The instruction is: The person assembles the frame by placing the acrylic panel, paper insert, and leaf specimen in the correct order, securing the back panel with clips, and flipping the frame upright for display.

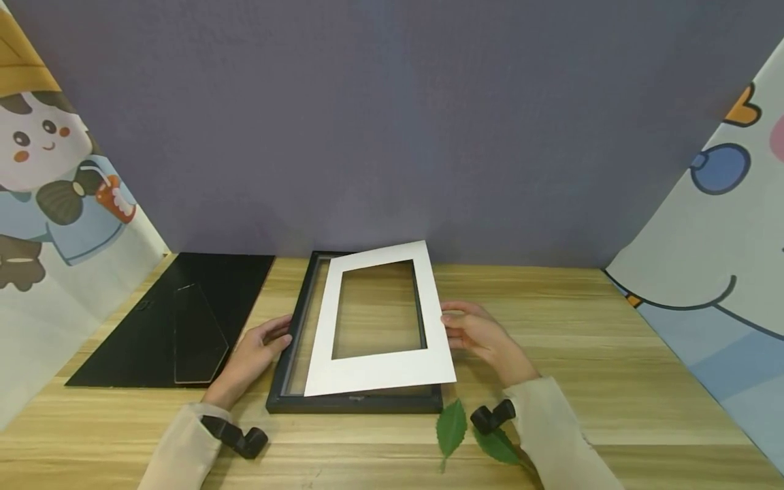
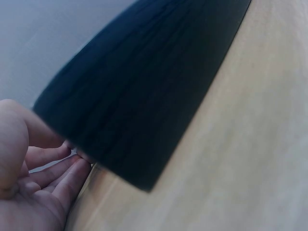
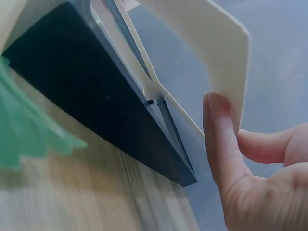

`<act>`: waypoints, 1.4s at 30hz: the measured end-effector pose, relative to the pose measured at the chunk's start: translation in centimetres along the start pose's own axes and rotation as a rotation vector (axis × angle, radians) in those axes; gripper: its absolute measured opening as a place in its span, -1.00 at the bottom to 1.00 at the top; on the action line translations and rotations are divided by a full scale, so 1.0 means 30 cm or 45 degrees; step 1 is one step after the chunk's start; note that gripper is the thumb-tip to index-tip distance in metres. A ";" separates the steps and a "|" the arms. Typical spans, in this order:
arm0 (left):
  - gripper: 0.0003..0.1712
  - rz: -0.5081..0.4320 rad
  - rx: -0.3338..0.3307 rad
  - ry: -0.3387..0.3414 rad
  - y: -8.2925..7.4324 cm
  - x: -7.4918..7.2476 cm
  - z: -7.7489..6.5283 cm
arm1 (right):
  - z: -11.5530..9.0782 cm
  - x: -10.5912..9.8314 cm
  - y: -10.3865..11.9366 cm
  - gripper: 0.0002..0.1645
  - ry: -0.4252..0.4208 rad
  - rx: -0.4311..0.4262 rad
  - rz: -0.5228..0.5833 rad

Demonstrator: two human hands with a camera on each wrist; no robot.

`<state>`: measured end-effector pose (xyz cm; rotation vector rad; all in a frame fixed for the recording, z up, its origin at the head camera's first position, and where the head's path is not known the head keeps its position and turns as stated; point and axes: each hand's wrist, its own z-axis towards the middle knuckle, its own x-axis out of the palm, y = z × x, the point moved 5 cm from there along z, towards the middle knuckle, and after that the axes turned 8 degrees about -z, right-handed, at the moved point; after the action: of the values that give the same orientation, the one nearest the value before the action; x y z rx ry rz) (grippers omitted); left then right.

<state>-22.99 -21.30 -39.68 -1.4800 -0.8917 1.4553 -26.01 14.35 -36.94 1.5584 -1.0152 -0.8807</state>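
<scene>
A black picture frame [image 1: 355, 404] lies flat on the table, its inside edge facing up. My left hand [image 1: 254, 361] holds the frame's left side, thumb near the top edge; the left wrist view has its fingers [image 2: 72, 180] curled against the dark frame wall [image 2: 134, 96]. Between thumb and fingers, my right hand [image 1: 484, 337] pinches the right edge of a white picture mat [image 1: 380, 371] with a rectangular window. The mat is turned askew over the frame, its right side raised. In the right wrist view the mat [image 3: 207, 33] stands tilted above the frame [image 3: 86, 91].
Left of the frame lies a black backing board [image 1: 141, 340] with its easel stand [image 1: 196, 340] folded flat. A green leaf [image 1: 451, 427] sits by the frame's front right corner, and another leaf [image 1: 496, 446] is partly under the right wrist camera. A grey panel [image 1: 392, 136] rises behind the table.
</scene>
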 end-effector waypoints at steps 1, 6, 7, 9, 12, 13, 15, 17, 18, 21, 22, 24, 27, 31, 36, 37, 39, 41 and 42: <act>-0.45 0.000 0.003 0.000 0.000 0.000 0.000 | 0.004 0.004 -0.001 -0.58 0.000 0.000 0.000; -0.45 -0.007 0.019 -0.003 -0.006 0.001 -0.003 | 0.017 0.025 -0.007 -0.56 -0.016 0.019 -0.012; -0.45 -0.008 0.022 -0.002 -0.007 0.001 -0.004 | 0.019 0.030 -0.008 -0.56 -0.014 0.018 -0.010; -0.45 -0.015 0.025 -0.003 -0.008 0.001 -0.005 | 0.024 0.039 -0.010 -0.57 -0.009 0.017 -0.009; -0.45 -0.028 0.027 -0.003 -0.009 0.002 -0.005 | 0.030 0.050 -0.014 -0.59 -0.005 0.017 -0.012; -0.45 -0.033 0.027 -0.004 -0.009 0.002 -0.005 | 0.031 0.053 -0.016 -0.60 -0.006 0.019 -0.011; -0.45 -0.038 0.033 -0.005 -0.010 0.004 -0.005 | 0.034 0.057 -0.018 -0.65 -0.006 0.025 -0.011; -0.46 -0.039 0.039 -0.008 -0.010 0.005 -0.004 | 0.036 0.060 -0.019 -0.69 -0.011 0.031 -0.009; -0.46 -0.037 0.041 -0.009 -0.010 0.005 -0.004 | 0.037 0.062 -0.020 -0.71 -0.010 0.035 -0.010; -0.47 -0.035 0.046 -0.013 -0.009 0.006 -0.002 | 0.041 0.066 -0.021 -0.70 -0.014 0.046 -0.015; -0.47 -0.036 0.047 -0.013 -0.009 0.006 -0.002 | 0.042 0.067 -0.021 -0.69 -0.017 0.050 -0.018; -0.47 -0.035 0.045 -0.011 -0.009 0.007 -0.002 | 0.045 0.069 -0.022 -0.67 -0.021 0.059 -0.025; -0.47 -0.040 0.042 -0.009 -0.011 0.008 -0.003 | 0.048 0.071 -0.022 -0.61 -0.032 0.069 -0.040; -0.47 -0.048 0.030 -0.011 -0.012 0.007 -0.003 | 0.053 0.073 -0.027 -0.57 -0.055 0.083 -0.072; -0.46 -0.036 0.002 -0.013 -0.010 0.006 -0.004 | 0.058 0.071 -0.032 -0.56 -0.128 0.109 -0.167; -0.46 -0.034 -0.002 -0.014 -0.010 0.006 -0.004 | 0.058 0.070 -0.031 -0.56 -0.147 0.113 -0.190; -0.46 -0.034 -0.008 -0.016 -0.009 0.005 -0.004 | 0.057 0.070 -0.029 -0.56 -0.182 0.113 -0.245; -0.46 -0.036 -0.012 -0.018 -0.009 0.005 -0.005 | 0.057 0.069 -0.026 -0.56 -0.212 0.108 -0.290; -0.46 -0.037 -0.012 -0.019 -0.010 0.005 -0.005 | 0.057 0.069 -0.024 -0.57 -0.222 0.103 -0.314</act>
<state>-22.82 -21.06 -39.47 -1.4593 -0.9268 1.4444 -26.67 11.90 -38.07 1.7235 -1.0050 -1.1749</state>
